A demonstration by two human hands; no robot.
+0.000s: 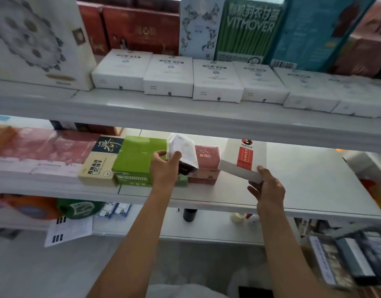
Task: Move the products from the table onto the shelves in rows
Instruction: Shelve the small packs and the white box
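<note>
My left hand point(165, 168) grips a small white box point(183, 151) with a dark end, held tilted above the middle shelf point(228, 201), in front of a green box point(136, 155) and a pink box point(206, 160). My right hand point(268, 190) holds the near corner of a white box with a red label point(243, 160), tilted up over the bare right part of the same shelf. Both boxes hang just above the shelf board.
The middle shelf's left holds pink packs point(45, 155) and a beige box point(99, 164). A row of flat white boxes point(215, 80) lines the upper shelf before tall cartons point(249, 29). More packages point(376, 186) stand at the shelf's right end. The lower shelf holds small items.
</note>
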